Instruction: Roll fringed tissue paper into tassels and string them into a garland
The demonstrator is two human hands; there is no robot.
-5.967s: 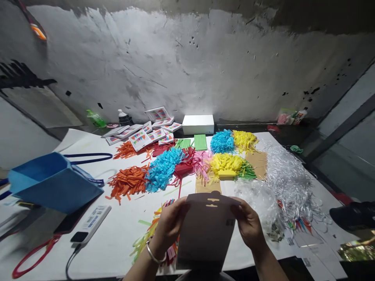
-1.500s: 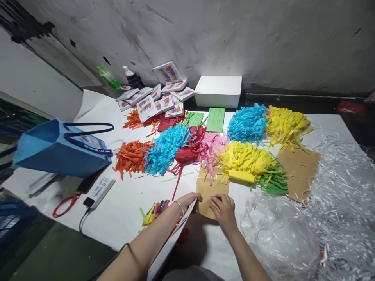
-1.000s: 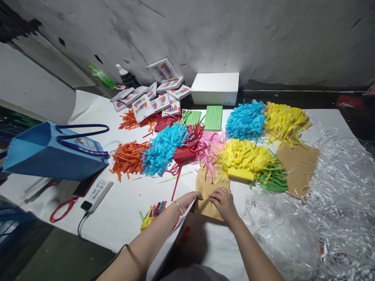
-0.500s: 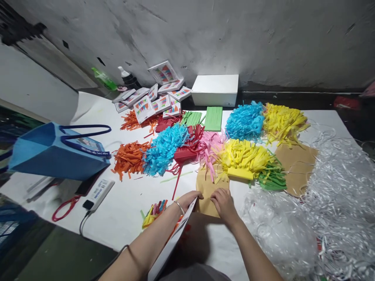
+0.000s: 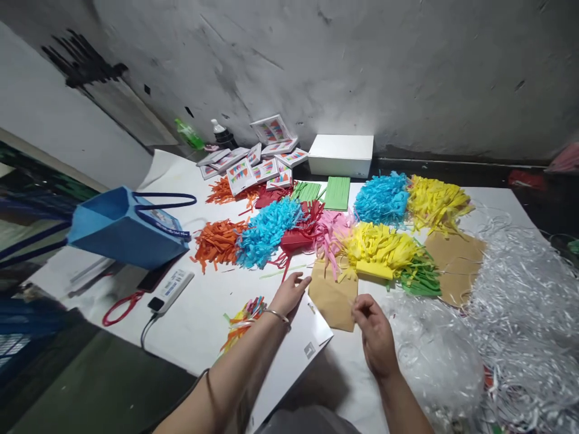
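My left hand (image 5: 289, 292) hovers with fingers spread just left of a stack of brown paper sheets (image 5: 332, 296). Its wrist, with a bangle, lies over a flat white card sleeve (image 5: 312, 340) on the white table. My right hand (image 5: 375, 334) is just right of the brown stack, fingers loosely bent, with nothing visible in it. A small bundle of mixed coloured fringe (image 5: 244, 316) lies left of my left forearm. Beyond the brown stack sit piles of fringed paper: yellow (image 5: 377, 247), pink (image 5: 330, 232), red (image 5: 296, 238), blue (image 5: 269, 232) and orange (image 5: 217, 241).
A blue bag (image 5: 126, 226) stands at the left, with a power strip (image 5: 172, 289) and red cord (image 5: 120, 304) beside it. Printed packets (image 5: 253, 163) and a white box (image 5: 341, 155) line the wall. Clear plastic strips (image 5: 511, 301) heap at the right.
The white card sleeve, held tilted under my left arm before, now lies flat on the table. Both hands have lifted off the brown paper; my right hand has drawn back toward me.
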